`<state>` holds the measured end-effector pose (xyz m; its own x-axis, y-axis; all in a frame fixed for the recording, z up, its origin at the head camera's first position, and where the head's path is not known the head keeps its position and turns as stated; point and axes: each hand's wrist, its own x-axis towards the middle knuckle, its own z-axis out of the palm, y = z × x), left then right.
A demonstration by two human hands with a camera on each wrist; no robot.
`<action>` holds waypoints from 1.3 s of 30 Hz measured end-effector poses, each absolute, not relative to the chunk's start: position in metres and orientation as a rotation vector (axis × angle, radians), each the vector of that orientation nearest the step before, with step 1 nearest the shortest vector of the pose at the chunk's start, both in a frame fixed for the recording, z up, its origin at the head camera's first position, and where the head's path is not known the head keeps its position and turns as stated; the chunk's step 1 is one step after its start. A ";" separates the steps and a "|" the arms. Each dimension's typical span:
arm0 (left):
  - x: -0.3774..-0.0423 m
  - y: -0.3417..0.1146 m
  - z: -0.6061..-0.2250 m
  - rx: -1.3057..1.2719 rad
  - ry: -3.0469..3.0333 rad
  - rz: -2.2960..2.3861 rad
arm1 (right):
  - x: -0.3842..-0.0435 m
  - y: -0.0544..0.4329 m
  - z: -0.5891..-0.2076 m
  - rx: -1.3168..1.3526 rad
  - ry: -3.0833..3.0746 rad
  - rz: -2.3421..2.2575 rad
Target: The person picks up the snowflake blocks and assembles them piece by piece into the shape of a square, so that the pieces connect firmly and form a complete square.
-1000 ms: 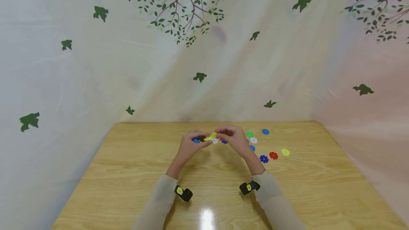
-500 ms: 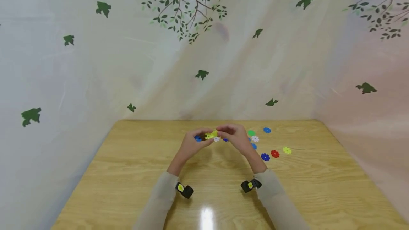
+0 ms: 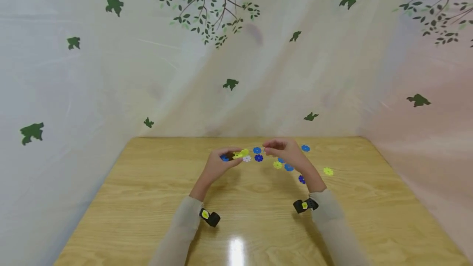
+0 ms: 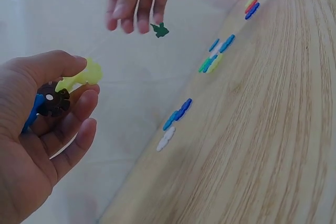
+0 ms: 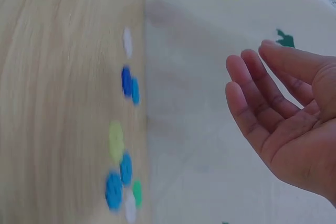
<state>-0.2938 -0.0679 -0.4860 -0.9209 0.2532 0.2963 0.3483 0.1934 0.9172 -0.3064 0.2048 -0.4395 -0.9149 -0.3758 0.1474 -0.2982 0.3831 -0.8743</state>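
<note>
My left hand [image 3: 217,166] pinches a short chain of joined flower-shaped plastic discs between thumb and fingers, held above the table. In the left wrist view a blue disc [image 4: 33,113] sits deepest in the palm, then a dark brown disc [image 4: 53,102], with yellow discs [image 4: 86,73] projecting past the thumb tip. My right hand [image 3: 290,154] hovers to the right with loosely bent fingers and nothing in them, as the right wrist view of the hand [image 5: 294,124] confirms. Under and between the hands lie a white disc [image 3: 246,158], a blue disc [image 3: 257,150] and a dark blue disc [image 3: 258,158].
More loose discs lie on the wooden table [image 3: 244,208] by the right hand: a yellow one [image 3: 277,165], a blue one [image 3: 289,167], and a green one [image 4: 203,65]. The right forearm hides a red disc [image 4: 251,6] in the head view. A printed cloth [image 3: 184,93] hangs behind.
My right hand has let go of the yellow end of the chain and moved right, over the loose discs. The left hand keeps its grip in about the same place.
</note>
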 end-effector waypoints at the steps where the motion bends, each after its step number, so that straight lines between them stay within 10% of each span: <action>1: -0.294 -0.069 -0.486 -0.597 -2.365 -1.845 | -0.308 0.211 -0.438 -0.641 2.569 -1.542; 18: -0.276 -0.077 -0.457 -0.605 -2.392 -1.854 | -0.305 0.302 -0.446 -0.804 2.598 -0.872; 39: -0.285 -0.079 -0.472 -0.593 -2.405 -1.941 | -0.305 0.291 -0.475 -0.779 2.563 -0.916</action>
